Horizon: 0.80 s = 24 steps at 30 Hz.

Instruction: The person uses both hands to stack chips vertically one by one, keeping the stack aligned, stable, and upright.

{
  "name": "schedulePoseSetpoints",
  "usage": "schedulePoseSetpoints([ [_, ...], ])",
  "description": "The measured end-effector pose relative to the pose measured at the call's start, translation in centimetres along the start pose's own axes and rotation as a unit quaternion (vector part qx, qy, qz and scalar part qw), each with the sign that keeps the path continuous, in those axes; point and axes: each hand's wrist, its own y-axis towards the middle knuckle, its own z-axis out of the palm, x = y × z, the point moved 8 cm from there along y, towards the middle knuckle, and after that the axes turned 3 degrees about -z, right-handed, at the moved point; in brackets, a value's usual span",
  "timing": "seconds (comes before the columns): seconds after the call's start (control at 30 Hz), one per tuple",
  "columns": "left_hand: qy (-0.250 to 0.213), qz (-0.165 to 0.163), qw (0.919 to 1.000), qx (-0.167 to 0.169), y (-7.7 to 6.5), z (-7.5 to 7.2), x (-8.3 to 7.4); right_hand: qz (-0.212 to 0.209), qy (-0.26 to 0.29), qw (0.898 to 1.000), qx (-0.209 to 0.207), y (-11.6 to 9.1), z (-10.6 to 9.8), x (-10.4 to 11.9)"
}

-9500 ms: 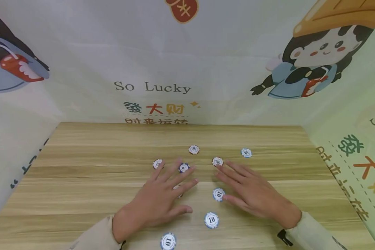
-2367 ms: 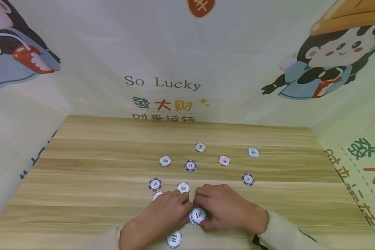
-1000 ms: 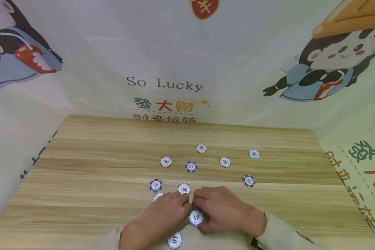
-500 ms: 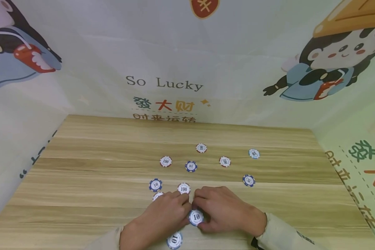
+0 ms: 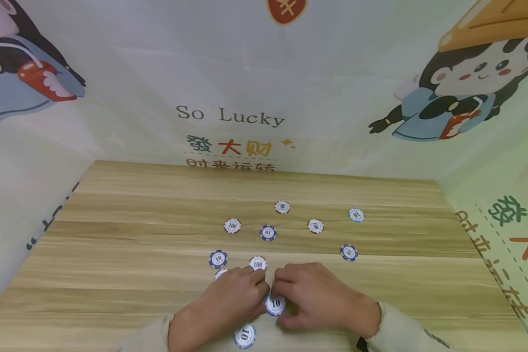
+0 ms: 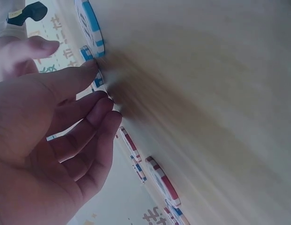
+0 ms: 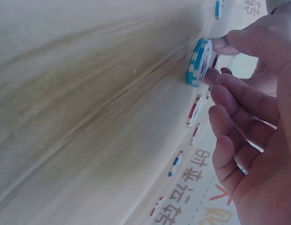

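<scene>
Two light-blue-edged poker chips marked 10 (image 5: 275, 305) lie stacked with edges lined up, between my hands near the front of the table. My left hand (image 5: 233, 296) pinches this stack at its left side with thumb and index finger; the right wrist view shows the two-layer edge of the chips (image 7: 200, 63). My right hand (image 5: 323, 296) hovers at the right side, fingers loosely bent, its thumb off the chips and an index fingertip over their far edge. Another light-blue chip (image 5: 245, 336) lies flat just in front of the left hand.
Red-edged 100 chips (image 5: 232, 226) and dark-blue 10 chips (image 5: 349, 252) lie scattered beyond the hands on the wooden table (image 5: 136, 230). A red-edged chip (image 5: 220, 274) is partly hidden by the left hand. A printed cloth (image 5: 229, 68) encloses the back and sides.
Earlier both hands were spread over scattered chips. Since then two light-blue chips have been stacked and lined up between them. In the last half second the right thumb has come off the stack.
</scene>
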Motion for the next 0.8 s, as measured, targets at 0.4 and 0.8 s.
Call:
schedulePoseSetpoints([
  [0.4, -0.096, 0.007, 0.9953, -0.009, -0.1, 0.1, 1.2, -0.074, -0.033, 0.997, -0.006, 0.3, -0.2, 3.4],
  [0.8, -0.091, 0.04, 0.9947, -0.025, -0.2, 0.0, 1.3, -0.16, -0.173, 0.972, -0.003, 1.6, 0.9, 7.2],
])
